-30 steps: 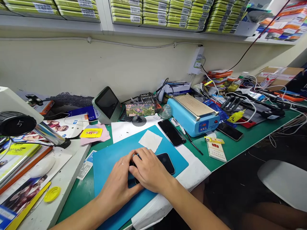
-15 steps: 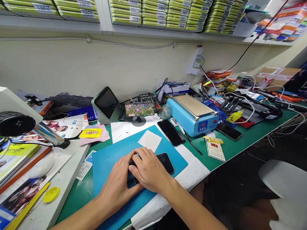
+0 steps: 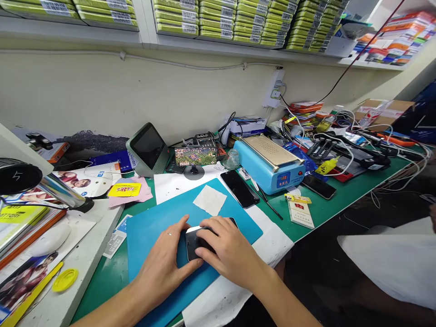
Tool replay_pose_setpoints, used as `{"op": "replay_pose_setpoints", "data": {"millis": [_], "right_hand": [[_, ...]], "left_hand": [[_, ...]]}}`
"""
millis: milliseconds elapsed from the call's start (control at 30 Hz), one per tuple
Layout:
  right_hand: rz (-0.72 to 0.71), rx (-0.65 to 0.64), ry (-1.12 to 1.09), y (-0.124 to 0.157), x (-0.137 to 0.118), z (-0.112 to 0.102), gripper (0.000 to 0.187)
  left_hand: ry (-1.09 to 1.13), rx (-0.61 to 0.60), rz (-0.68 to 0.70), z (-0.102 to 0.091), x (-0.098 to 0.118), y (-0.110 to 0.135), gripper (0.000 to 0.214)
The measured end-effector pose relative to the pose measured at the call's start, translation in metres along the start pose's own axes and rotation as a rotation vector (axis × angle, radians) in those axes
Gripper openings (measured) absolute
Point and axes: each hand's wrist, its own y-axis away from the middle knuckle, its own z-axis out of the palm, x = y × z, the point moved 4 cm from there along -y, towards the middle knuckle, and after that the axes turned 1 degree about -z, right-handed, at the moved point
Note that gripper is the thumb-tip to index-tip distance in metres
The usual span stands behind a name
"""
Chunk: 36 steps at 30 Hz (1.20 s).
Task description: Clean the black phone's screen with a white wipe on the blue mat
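Centrally, the green counter is spread across the frame, and a blue mat is laid on it at lower centre. There the left hand and right hand are closed, fingers pressed together, on a dark phone lying flat on the mat.

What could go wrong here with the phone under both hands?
1. The right hand covers most of the phone while the left hand grips its end; hard pressure might crack the glass.
2. The phone sits toward the front of the blue mat, near the bench edge; a slip could send it off.
3. A second phone and a thin tool lie close by; a sweeping forearm may knock them.
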Motion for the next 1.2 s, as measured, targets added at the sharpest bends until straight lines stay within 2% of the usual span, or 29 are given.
{"op": "replay_pose_setpoints", "data": {"millis": [100, 200, 433, 667, 833, 967, 1100, 1200], "right_hand": [[0.006, -0.015, -0.026, 0.015, 0.01, -0.012, 0.019], [-0.033, 0.022, -0.023, 0.024, 0.017, -0.02, 0.011], [-0.117, 0.089, -0.014, 0.027, 0.018, -0.025, 0.012], [-0.116, 0.128, -0.033, 0.002, 0.028, -0.022, 0.017], [-0.065, 0.128, -0.031, -0.027, 0.041, -0.021, 0.023], [-0.015, 0.109, -0.027, -0.044, 0.049, -0.013, 0.026], [0.034, 0.095, -0.026, -0.048, 0.059, -0.008, 0.026], [0.149, 0.135, 0.002, -0.044, 0.076, -0.013, 0.034]], "left_hand": [[0.009, -0.017, 0.013, -0.001, 0.0, 0.0, 0.084], [0.009, -0.015, 0.004, -0.004, 0.001, 0.002, 0.08], [0.017, -0.036, -0.026, -0.003, 0.0, 0.003, 0.07], [0.024, -0.021, -0.068, -0.004, -0.004, 0.003, 0.068], [-0.004, 0.017, -0.077, -0.004, -0.006, 0.003, 0.078], [-0.049, 0.06, -0.059, -0.006, -0.002, 0.002, 0.086], [-0.087, 0.07, -0.039, -0.008, 0.001, 0.001, 0.088], [-0.09, 0.03, -0.022, -0.008, 0.002, 0.001, 0.087]]}}
